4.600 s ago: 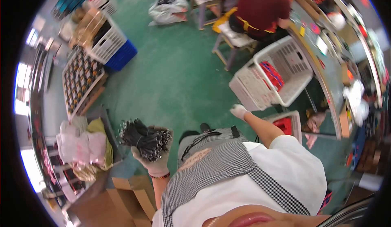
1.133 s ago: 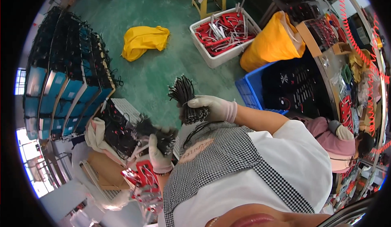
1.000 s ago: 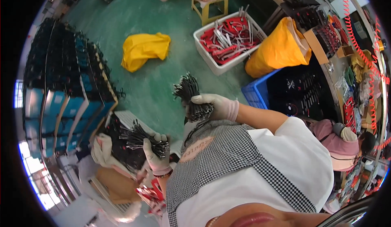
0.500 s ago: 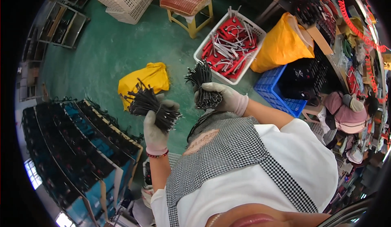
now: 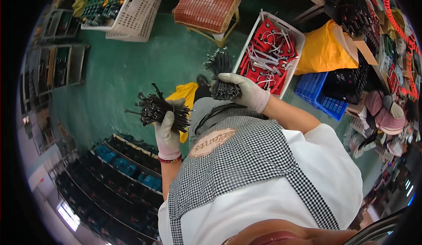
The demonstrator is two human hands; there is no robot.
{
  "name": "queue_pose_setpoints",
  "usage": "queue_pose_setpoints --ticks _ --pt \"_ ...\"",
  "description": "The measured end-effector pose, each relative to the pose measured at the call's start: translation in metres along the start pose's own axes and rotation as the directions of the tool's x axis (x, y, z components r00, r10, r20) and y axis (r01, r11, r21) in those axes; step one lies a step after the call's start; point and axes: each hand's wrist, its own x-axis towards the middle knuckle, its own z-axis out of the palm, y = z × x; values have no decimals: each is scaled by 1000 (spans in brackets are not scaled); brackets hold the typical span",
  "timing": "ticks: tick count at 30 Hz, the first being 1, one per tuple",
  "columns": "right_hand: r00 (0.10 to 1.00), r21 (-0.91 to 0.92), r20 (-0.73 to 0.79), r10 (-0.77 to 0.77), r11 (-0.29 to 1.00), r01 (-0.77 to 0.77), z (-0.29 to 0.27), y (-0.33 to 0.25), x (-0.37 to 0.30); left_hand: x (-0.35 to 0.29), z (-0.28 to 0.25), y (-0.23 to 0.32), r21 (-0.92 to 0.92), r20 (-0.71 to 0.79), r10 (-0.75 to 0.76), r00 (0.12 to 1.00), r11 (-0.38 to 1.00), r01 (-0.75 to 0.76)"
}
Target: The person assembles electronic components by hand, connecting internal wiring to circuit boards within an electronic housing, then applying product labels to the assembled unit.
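Note:
In a pale work glove, my left hand (image 5: 167, 128) is closed around a thick bundle of short black cables (image 5: 154, 110). The cable ends fan out on both sides of the fist. My right hand (image 5: 247, 91), gloved too, grips a second black cable bundle (image 5: 220, 62) that stands fairly upright, its lower ends showing below the fingers. Both bundles are held up in front of my checked apron (image 5: 246, 157), apart from each other. Just beyond my left hand a yellow cloth or sack (image 5: 188, 94) lies on the green floor.
A white crate (image 5: 299, 54) of red pieces with white ties stands beyond my right hand. Near it are an orange sack (image 5: 325, 49) and a blue crate (image 5: 307, 89). A stool (image 5: 206, 7) and white baskets (image 5: 140, 12) stand farther off. Racks of dark parts (image 5: 114, 179) fill the lower left.
My view has turned and shifted over the room, and more of the far baskets shows. Both hands still grip their bundles; the left bundle is tilted so its ends face me more.

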Motion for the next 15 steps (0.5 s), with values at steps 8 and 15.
queue_pose_setpoints --ticks 8,15 --pt "926 193 -303 -226 937 291 37 -61 96 206 -53 56 -72 196 -165 967 981 182" --pt "887 206 -250 -388 874 440 98 -97 186 337 -76 119 -11 384 -179 906 980 198"
